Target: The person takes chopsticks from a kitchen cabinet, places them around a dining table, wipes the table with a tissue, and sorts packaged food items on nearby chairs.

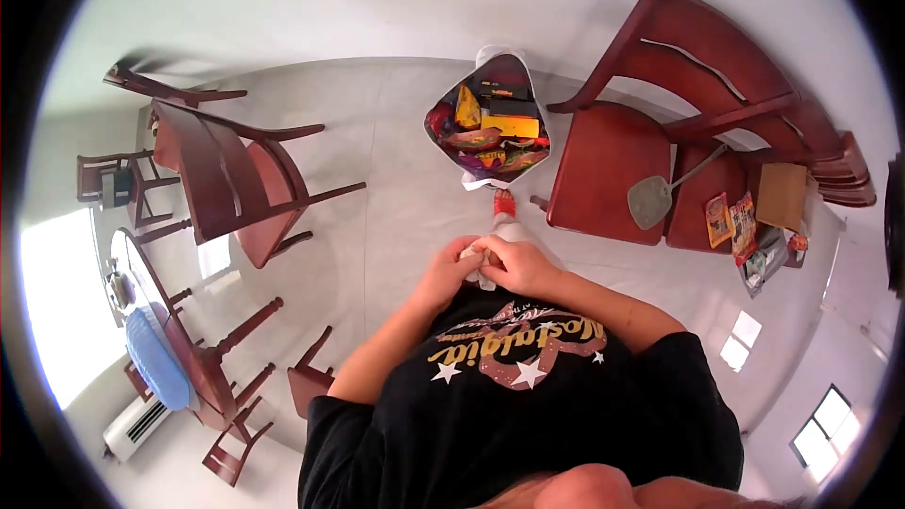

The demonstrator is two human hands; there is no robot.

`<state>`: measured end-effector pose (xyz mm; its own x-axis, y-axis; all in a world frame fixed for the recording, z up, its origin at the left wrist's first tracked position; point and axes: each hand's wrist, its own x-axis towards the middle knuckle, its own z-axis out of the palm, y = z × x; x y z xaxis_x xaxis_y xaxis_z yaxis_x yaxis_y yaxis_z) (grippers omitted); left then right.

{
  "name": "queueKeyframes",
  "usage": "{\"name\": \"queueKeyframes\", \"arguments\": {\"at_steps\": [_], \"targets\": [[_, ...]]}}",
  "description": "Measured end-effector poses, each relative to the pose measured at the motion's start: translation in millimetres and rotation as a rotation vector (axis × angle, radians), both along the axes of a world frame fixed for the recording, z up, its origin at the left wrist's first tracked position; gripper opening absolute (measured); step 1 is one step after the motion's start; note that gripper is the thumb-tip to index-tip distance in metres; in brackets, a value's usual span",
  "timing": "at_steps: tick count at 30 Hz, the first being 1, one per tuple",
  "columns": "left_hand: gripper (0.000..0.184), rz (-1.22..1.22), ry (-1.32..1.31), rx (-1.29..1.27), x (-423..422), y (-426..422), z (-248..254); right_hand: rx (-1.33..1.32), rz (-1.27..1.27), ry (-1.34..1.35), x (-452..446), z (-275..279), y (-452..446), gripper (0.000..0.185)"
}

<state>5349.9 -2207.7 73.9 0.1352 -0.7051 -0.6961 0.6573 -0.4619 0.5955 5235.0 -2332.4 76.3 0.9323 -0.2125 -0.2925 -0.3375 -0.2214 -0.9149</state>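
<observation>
My left hand and my right hand meet in front of my waist, both with curled fingers. Between them shows a bit of crumpled white material; whether it is a separate thing or part of my light trousers I cannot tell. Past my hands, on the floor ahead of my red-shod foot, stands an open white bag. Inside it lie several colourful snack packets, a yellow box and dark boxes.
At right, a red-brown chair stands beside another seat bearing a grey-green fly swatter, snack packets and a cardboard box. More chairs and a table with a blue basin-like item are at left.
</observation>
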Motion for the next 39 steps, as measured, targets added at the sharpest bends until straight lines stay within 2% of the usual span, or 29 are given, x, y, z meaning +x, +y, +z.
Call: {"name": "queueKeyframes", "arguments": {"at_steps": [5,7,10,16,23,25,29,32,34,39], "targets": [[0.037,0.004,-0.062,0.036,13.5,-22.2,-8.8,-0.001,0.007,-0.034,16.4,-13.4,-24.4,0.032],[0.038,-0.008,-0.146,-0.01,19.8,-25.9,-15.8,0.035,0.062,0.045,24.5,-8.6,-33.1,0.034],[0.036,-0.001,-0.119,0.069,30.4,-33.4,-18.2,0.044,0.093,0.127,34.1,-6.1,-39.7,0.04],[0.034,0.018,-0.116,0.03,54.2,-35.3,-40.3,0.018,0.065,0.182,52.7,-8.0,-31.9,0.051],[0.032,-0.062,-0.082,0.008,94.6,-27.9,-43.3,-0.06,-0.03,0.2,85.5,-4.5,-9.9,0.045],[0.032,-0.05,0.068,0.039,102.7,-22.1,-45.9,-0.119,-0.061,0.147,89.4,-12.1,0.3,0.042],[0.033,-0.094,0.074,0.03,115.8,-17.4,-49.4,-0.132,-0.103,0.162,95.8,-13.2,7.8,0.038],[0.033,-0.12,0.034,0.044,120.6,-15.7,-51.1,-0.131,-0.165,0.203,98.1,-10.5,13.2,0.034],[0.031,-0.203,-0.147,-0.031,121.6,-13.7,-57.8,-0.124,-0.226,0.186,99.1,-8.7,14.9,0.03],[0.031,-0.321,-0.299,-0.096,125.2,-14.9,-62.6,-0.128,-0.316,0.151,101.0,-6.7,16.8,0.03]]}}
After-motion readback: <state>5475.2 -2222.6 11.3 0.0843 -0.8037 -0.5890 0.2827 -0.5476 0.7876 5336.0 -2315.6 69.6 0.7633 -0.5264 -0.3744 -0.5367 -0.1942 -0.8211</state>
